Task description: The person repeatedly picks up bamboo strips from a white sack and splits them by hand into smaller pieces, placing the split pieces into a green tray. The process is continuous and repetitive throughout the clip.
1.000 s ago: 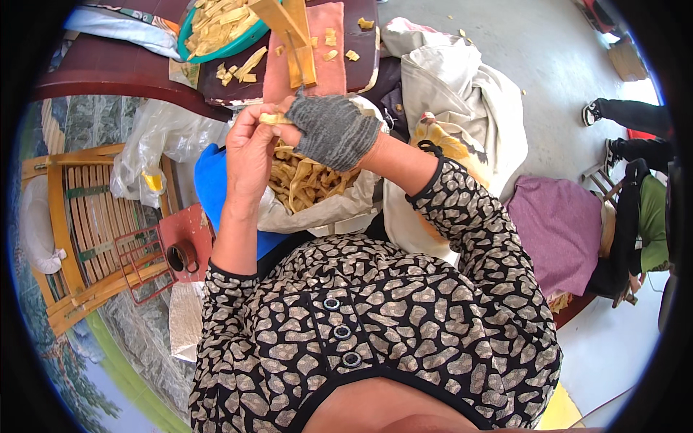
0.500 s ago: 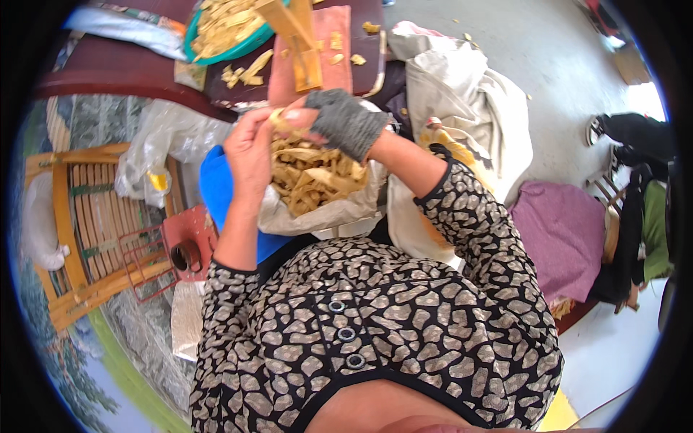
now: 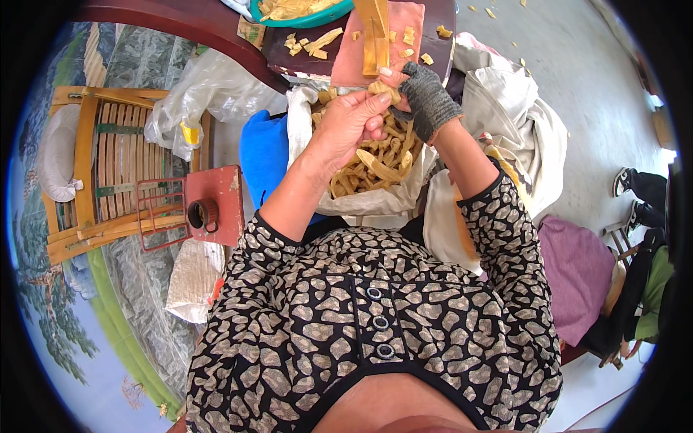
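Observation:
My left hand and my gloved right hand, in a grey fingerless glove, both pinch a pale yellow dried strip. They are over a lined container of curled yellow strips, just below an upright-looking wooden fixture on a pink cloth. Loose yellow pieces lie on the dark red table beside it, with a teal basin of pieces at the top.
At the left are a slatted wooden chair, clear plastic and a red stool with a cup. Blue fabric and pale fabric flank the container. Another person's legs show at the right, near purple cloth.
The view has shifted. My hands are further right and higher in the picture, nearer the wooden fixture's foot, with my left hand turned more toward the right.

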Tool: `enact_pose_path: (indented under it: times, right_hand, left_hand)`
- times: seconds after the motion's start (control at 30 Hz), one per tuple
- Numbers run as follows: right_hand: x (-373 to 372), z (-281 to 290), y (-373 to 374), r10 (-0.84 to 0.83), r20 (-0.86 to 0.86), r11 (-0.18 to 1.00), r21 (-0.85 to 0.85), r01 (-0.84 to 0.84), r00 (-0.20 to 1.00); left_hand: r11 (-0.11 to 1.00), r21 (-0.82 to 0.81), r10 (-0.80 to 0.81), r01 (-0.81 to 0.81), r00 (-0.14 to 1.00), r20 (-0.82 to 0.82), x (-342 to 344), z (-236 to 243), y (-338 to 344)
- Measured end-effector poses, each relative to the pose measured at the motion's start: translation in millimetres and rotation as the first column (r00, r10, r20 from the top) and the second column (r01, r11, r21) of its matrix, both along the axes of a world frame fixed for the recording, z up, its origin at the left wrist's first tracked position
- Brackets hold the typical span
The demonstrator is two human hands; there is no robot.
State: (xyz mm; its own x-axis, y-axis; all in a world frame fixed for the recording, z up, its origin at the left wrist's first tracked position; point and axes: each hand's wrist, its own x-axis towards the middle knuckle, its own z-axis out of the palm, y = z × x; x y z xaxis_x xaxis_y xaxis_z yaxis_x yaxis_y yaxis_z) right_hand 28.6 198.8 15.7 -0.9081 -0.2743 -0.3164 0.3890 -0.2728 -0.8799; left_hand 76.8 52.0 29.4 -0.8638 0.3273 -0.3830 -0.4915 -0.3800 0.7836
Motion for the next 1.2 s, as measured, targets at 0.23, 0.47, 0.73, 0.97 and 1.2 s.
enact_pose_path:
  times: [0.23, 0.47, 0.73, 0.97, 1.2]
  right_hand:
    - [3.6, -1.8, -1.4, -0.028, 0.063, 0.994, -0.104, 0.035, 0.998]
    - [8.3, 3.8, -8.4, 0.059, -0.234, 0.928, 0.372, 0.033, 0.970]
    - [9.1, -6.8, -9.4, 0.195, -0.443, 0.887, 0.461, 0.035, 0.875]
    - [10.5, -7.3, -9.5, 0.324, -0.656, 0.817, 0.558, 0.149, 0.681]
    - [11.8, 12.1, -11.8, -0.106, -0.190, 0.990, 0.067, 0.121, 0.976]
  left_hand:
    - [0.795, -0.502, 0.054, -0.342, 0.863, -0.502, 2.1, -7.6, 8.2]
    - [0.982, -0.017, 0.189, -0.189, 0.982, -0.004, -1.5, -9.4, -1.6]
    - [0.998, -0.053, -0.037, 0.037, 0.999, 0.007, 2.0, 6.5, -15.2]
    - [0.989, -0.132, 0.058, -0.063, 0.997, -0.047, 7.6, 8.8, -12.5]
    - [0.967, 0.132, 0.217, -0.217, 0.976, 0.013, 5.5, 24.0, -11.7]
